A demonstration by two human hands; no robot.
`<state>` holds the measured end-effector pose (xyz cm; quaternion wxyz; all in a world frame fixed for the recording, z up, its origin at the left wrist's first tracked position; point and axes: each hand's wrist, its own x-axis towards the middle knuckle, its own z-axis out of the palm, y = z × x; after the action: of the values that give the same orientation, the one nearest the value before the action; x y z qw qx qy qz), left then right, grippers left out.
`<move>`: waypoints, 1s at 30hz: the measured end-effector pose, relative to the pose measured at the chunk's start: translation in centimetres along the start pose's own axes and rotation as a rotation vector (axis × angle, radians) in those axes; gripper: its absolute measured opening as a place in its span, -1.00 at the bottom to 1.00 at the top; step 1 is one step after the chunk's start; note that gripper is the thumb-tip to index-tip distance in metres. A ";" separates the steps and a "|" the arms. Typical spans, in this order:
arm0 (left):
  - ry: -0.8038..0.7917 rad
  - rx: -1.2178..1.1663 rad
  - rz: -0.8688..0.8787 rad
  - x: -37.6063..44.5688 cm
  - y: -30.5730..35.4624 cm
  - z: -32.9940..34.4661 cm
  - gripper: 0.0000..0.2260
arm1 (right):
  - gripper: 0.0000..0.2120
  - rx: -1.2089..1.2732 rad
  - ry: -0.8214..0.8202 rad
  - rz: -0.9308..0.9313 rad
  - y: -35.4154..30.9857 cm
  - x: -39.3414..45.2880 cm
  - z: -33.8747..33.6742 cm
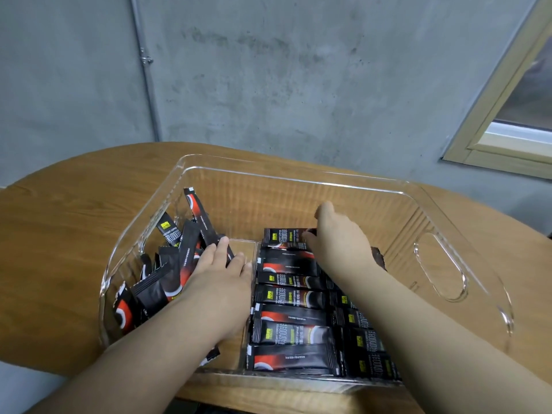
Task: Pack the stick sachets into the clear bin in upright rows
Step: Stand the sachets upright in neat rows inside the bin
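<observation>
Now, our bin: we see a big clear bin (442, 201) with a cut-out handle on its right wall, sitting on a wooden table (59, 234).
Our sachets: the stick sachets are thin and black, with red and white swirls and a small yellow mark.
Neat row: in the middle of the bin a tidy row of sachets (291, 300) lies stacked from near to far, and more sit just beside it on the right.
Loose pile: on the left side a messy pile of sachets (167, 264) leans every which way against the wall.
Our left hand: the left hand (222, 273) lies flat, fingers straight and close together, pressing on the messy pile.
Our right hand: the right hand (337, 237) reaches to the far end of the neat row, fingers curled, pinching the farthest sachet (283, 238).
Behind: a grey wall (268, 70) and a window frame (507, 115).
</observation>
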<state>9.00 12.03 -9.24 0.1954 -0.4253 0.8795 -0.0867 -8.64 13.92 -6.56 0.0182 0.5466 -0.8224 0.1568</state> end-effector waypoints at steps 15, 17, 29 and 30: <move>0.010 0.006 0.016 -0.1 -0.1 -0.1 -0.44 | -0.72 -0.075 -0.077 -0.445 -1.5 0.8 -0.3; 0.010 0.008 0.023 -0.1 -0.1 -0.2 -0.44 | -0.77 0.115 -0.161 -0.436 -3.4 1.3 -1.2; -0.014 0.026 0.030 0.2 0.0 -0.5 -0.47 | -0.86 0.679 -0.437 -0.311 -11.3 2.9 0.7; -0.009 0.024 0.035 0.1 -0.1 -0.4 -0.47 | -0.89 0.682 -0.379 -0.303 -11.0 2.8 0.6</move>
<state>8.79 11.87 -8.84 0.2061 -0.4077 0.8848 -0.0919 0.27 7.33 -3.93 -0.2927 0.6554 -0.6224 0.3120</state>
